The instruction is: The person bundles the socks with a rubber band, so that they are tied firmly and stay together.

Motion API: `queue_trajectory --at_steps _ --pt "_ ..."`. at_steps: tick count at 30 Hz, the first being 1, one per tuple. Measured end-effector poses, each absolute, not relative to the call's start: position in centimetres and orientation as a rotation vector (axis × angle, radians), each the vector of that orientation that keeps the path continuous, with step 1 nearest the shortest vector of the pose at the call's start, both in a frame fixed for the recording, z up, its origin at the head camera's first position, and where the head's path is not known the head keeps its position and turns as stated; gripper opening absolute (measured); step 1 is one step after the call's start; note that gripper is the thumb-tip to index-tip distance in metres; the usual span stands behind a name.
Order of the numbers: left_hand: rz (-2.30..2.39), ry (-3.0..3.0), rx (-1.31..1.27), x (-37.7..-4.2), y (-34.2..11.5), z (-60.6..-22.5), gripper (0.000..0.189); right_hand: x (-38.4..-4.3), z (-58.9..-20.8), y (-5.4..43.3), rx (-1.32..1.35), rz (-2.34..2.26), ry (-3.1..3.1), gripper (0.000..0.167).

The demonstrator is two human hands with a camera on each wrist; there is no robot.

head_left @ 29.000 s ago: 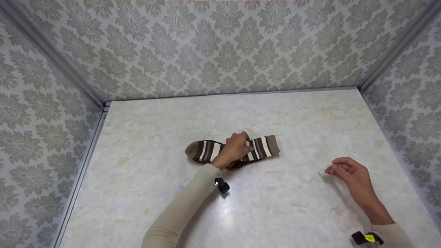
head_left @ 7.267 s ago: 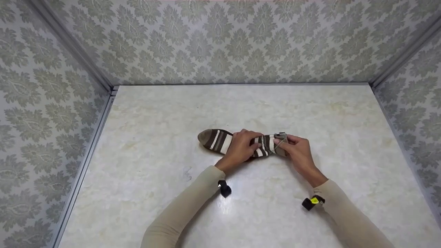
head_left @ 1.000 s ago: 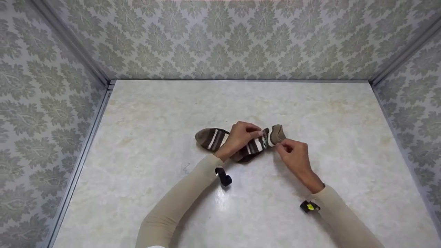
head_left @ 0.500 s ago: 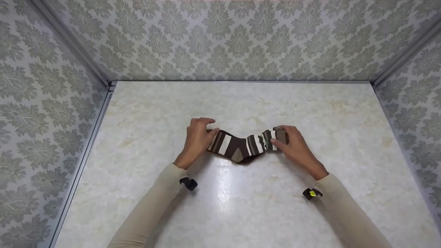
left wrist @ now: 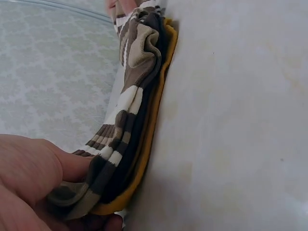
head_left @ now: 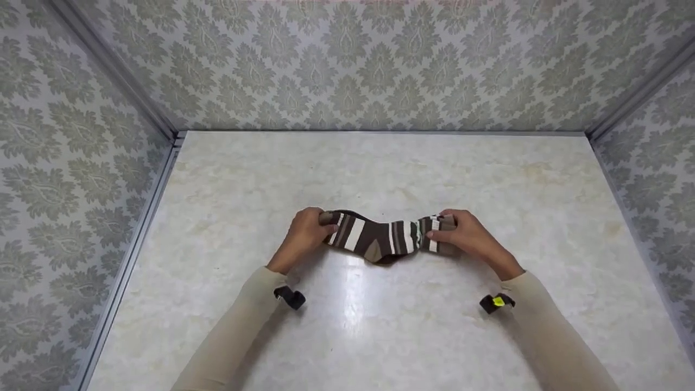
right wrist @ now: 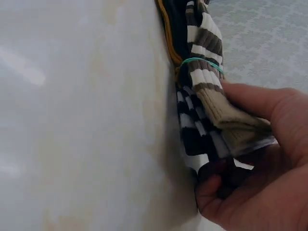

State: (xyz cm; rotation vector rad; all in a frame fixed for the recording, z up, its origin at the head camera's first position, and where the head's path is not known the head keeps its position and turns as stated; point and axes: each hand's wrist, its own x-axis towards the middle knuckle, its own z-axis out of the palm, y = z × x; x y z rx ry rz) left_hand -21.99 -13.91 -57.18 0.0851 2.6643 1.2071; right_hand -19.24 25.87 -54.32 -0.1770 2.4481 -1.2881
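Note:
A stack of socks (head_left: 374, 234) lies lengthwise across the table, the top one striped brown, white and tan. Navy and mustard layers (left wrist: 156, 106) show beneath it in the left wrist view. Near the cuffs a thin green rubber band (right wrist: 202, 59) encircles the stack and gathers the fabric. At the toe end my left hand (head_left: 305, 234) grips the socks, thumb on top and fingers below. My right hand (head_left: 468, 234) holds the tan cuffs (right wrist: 224, 113) between thumb and fingers, beyond the band. Part of each sock end is hidden by the hands.
The pale marbled table (head_left: 380, 168) meets a patterned back wall (head_left: 347, 70) and side walls with grey metal edging (head_left: 125, 87). Camera straps with black mounts sit at the left wrist (head_left: 290, 297) and right wrist (head_left: 495, 303).
My left hand has shifted from the stack's middle to its toe end. The right hand, earlier pinching near the cuff, now holds the cuffs. The band, once held apart, is round the socks.

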Motion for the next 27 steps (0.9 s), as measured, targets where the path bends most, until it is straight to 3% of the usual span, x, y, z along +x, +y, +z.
queue_trajectory --at_steps 6,12,20,27 --pt "1.357 2.562 0.058 -20.0 -13.5 -54.4 0.025 -17.8 -55.3 26.1 -0.24 -1.565 2.363 0.05" --pt "1.585 2.512 -0.022 -19.6 -13.2 -54.8 0.023 -17.5 -56.3 26.3 -0.177 -1.732 2.387 0.045" --pt "1.75 2.512 -0.134 -19.8 -12.5 -55.3 0.012 -18.1 -56.3 26.6 0.05 -1.726 2.483 0.035" --pt "1.8 2.493 -0.275 -20.0 -12.6 -55.2 0.011 -18.6 -55.0 28.5 0.091 -1.571 2.574 0.031"
